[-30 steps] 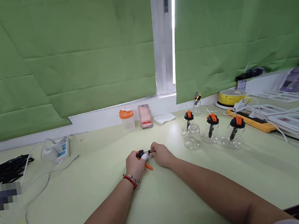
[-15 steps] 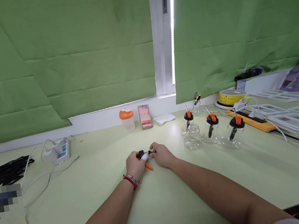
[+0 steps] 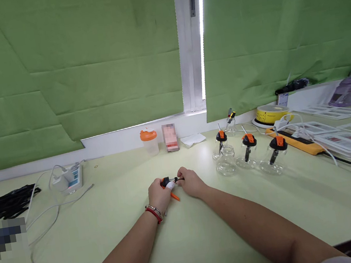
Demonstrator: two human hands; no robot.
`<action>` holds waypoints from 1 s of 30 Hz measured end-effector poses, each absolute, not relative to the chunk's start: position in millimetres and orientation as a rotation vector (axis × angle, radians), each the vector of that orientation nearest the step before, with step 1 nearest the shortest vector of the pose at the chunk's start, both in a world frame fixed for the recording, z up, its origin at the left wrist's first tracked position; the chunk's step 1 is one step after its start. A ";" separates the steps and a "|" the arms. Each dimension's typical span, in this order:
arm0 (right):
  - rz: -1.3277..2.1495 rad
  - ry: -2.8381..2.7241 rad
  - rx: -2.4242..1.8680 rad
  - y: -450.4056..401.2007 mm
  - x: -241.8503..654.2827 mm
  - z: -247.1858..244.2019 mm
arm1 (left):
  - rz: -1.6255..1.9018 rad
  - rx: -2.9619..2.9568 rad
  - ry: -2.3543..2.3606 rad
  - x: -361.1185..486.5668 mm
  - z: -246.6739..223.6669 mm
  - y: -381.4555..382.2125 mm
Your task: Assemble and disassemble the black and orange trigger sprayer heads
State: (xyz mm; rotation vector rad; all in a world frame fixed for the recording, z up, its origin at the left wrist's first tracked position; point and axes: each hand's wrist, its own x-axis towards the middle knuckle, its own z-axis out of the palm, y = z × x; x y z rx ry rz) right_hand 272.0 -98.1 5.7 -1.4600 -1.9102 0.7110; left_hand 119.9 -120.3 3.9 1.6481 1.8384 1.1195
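Note:
Near the middle of the table, my left hand (image 3: 159, 195) is closed around a black-and-orange jar top (image 3: 165, 182), similar to those on the glass jars. A thin metal rod sticks out of it to the right, and an orange handle (image 3: 174, 196) points down below it. My right hand (image 3: 190, 182) pinches a small black piece (image 3: 176, 179) at the rod's right end. Something white shows at my left fingertips; I cannot tell what it is. An uncapped glass jar (image 3: 226, 165) stands to the right of my hands.
Glass jars with black-and-orange tops (image 3: 277, 144) stand on the right, before an orange power strip (image 3: 312, 146) and stacked white sheets (image 3: 345, 143). An orange-lidded cup (image 3: 150, 142) and white paper (image 3: 193, 140) are at the back. Cables, a white power strip (image 3: 76, 177) and black strips (image 3: 6, 203) lie left.
Almost nothing differs. Both hands keep their hold on the jar top and the small black piece, and the view has shifted very slightly.

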 end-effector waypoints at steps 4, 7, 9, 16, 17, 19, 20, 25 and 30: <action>0.730 -1.901 -1.444 -98.3 273.2 4.7 | 1.123 1.639 1.840 119.7 3.6 -119.9; 0.738 -1.890 -1.442 -98.6 272.4 5.0 | 1.124 1.635 1.843 116.2 3.4 -117.2; 0.746 -1.882 -1.442 -98.8 271.8 5.7 | 1.122 1.639 1.842 112.1 4.0 -115.1; 0.773 -1.860 -1.467 -93.6 296.0 10.1 | 1.084 1.641 1.891 94.1 12.2 -113.6; 0.761 -1.846 -1.489 -91.9 303.8 11.3 | 1.084 1.630 1.915 90.6 13.5 -113.6; 0.719 -1.819 -1.543 -88.5 319.7 14.3 | 1.083 1.595 1.984 82.4 15.5 -112.6; 0.699 -1.813 -1.569 -87.0 326.8 16.1 | 1.079 1.576 2.025 78.0 16.2 -111.7; 0.656 -1.864 -1.613 -82.6 342.2 25.9 | 1.000 1.539 2.208 61.7 18.3 -106.2; 0.640 -1.919 -1.577 -84.6 339.7 36.1 | 0.883 1.647 2.276 63.2 21.1 -106.9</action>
